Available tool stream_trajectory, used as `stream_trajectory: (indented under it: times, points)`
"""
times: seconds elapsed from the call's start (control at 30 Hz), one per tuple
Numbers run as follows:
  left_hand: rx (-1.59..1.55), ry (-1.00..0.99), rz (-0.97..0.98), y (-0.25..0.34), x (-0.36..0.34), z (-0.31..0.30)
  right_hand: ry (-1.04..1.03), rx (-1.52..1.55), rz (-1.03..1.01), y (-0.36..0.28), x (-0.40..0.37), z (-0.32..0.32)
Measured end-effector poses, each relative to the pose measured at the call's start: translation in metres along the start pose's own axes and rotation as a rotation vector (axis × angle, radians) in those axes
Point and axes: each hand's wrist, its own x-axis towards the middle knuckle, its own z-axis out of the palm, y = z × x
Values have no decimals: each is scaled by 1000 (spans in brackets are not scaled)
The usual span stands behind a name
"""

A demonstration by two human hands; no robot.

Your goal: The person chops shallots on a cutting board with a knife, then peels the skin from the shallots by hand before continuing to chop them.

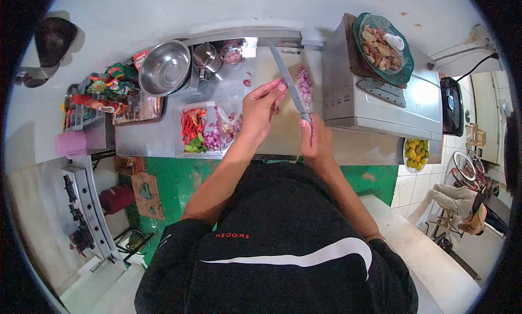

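My left hand (260, 108) is raised over the white cutting board (278, 144), its thumb and fingertips pinched on a small purple shallot (281, 83). In my right hand (317, 141) is the handle of a long kitchen knife (289, 77). Its blade points away from me and slants up to the left, right beside the shallot. A row of chopped shallots (304, 86) lies on the right part of the board. Left of my left hand, a clear tray (177, 133) holds red chilies (192, 123), green leaves (196, 144) and purple shallot pieces (212, 140).
At the back left stand a large steel bowl (165, 69), a metal cup (205, 57) and a small bowl (232, 54). A white appliance (383, 104) borders the board on the right, with a green plate (402, 77) of food on top. Green-yellow citrus fruits (416, 153) sit further right.
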Motion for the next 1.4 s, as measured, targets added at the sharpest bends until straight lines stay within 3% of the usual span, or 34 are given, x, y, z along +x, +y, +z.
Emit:
stream_trajectory:
  times: [0.27,0.4,0.5,0.7,0.9,1.07,1.17,1.27,1.4]
  points:
    - [81,46,1,13,3,0,74,-80,-5,-4,5,16]
    - [52,-27,56,12,12,-9,47,-97,60,-9,9,20]
    - [48,-54,90,13,17,-13,92,-56,-2,-21,13,21]
    - [67,-91,115,21,15,-15,156,-250,97,-3,18,21]
    - [259,-153,109,26,15,-17,211,-2,109,-10,31,11]
    - [324,-293,16,33,11,-18,166,343,311,-13,51,14]
    - [399,-354,-19,34,13,-20,70,398,368,-22,60,10]
    - [385,-371,-45,37,14,-20,102,488,263,-26,64,18]
    - [434,-399,-22,41,15,-20,65,463,298,-38,69,15]
